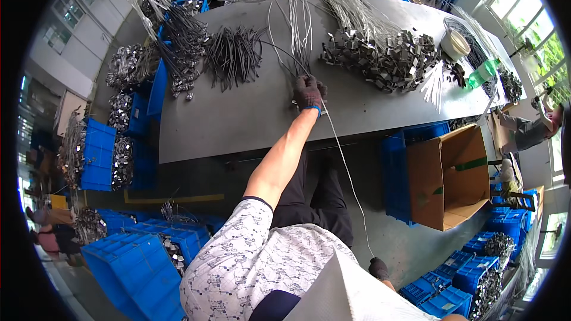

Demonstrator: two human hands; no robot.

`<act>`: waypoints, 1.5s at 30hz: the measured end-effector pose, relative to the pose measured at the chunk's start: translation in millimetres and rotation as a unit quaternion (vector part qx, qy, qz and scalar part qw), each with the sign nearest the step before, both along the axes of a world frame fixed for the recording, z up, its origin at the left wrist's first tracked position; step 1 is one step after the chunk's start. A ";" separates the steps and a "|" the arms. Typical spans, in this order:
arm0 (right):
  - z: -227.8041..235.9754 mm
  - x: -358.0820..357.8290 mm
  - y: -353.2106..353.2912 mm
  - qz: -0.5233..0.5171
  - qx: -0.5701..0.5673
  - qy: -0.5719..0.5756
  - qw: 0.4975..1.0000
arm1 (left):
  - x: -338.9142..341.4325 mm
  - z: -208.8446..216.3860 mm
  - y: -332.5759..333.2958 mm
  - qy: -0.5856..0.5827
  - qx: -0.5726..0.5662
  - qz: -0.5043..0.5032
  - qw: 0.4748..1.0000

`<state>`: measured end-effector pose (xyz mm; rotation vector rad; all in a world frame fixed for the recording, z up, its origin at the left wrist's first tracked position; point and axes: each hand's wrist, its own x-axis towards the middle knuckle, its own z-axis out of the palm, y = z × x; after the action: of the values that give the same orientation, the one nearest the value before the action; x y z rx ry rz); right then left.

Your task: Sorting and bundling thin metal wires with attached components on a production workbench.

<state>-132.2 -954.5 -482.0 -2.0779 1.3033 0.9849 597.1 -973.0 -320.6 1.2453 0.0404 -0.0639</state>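
Observation:
My left hand [309,92], in a dark knitted glove, is closed round a small bunch of thin cables [298,30] near the table's front edge. Their pale lengths spread away over the grey tabletop, and a few darker strands loop out beside them. From that hand a single pale wire [347,172] runs taut, down past the table edge toward my body. At its lower end is my right hand [379,268], also gloved, low at my right side and closed on the wire. The glove hides the wire's tip.
Black cables [234,56] lie left on the grey table [220,125]. Right of my hand is a big heap of cables with metal end pieces [386,62], then white strips [435,86] and a green bottle [483,74]. An open cardboard box [425,187] and blue crates [98,154] stand around.

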 end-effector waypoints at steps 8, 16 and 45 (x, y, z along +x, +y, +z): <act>-8.6 38.8 -5.4 0.025 -0.031 -0.103 0.994 | -30.0 -0.9 7.9 0.063 0.024 -0.184 0.981; 107.9 383.0 -46.8 -0.040 -0.122 -0.568 0.813 | -139.3 -46.9 38.0 0.039 0.086 -0.358 0.929; 157.0 691.0 -258.8 -0.087 -0.302 -0.512 0.800 | 248.8 -94.2 244.6 0.030 0.728 0.012 0.684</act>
<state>558.9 -1213.3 -325.0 -2.2607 1.1783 -0.7290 845.9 -728.5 -414.8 2.8731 0.1911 -0.0418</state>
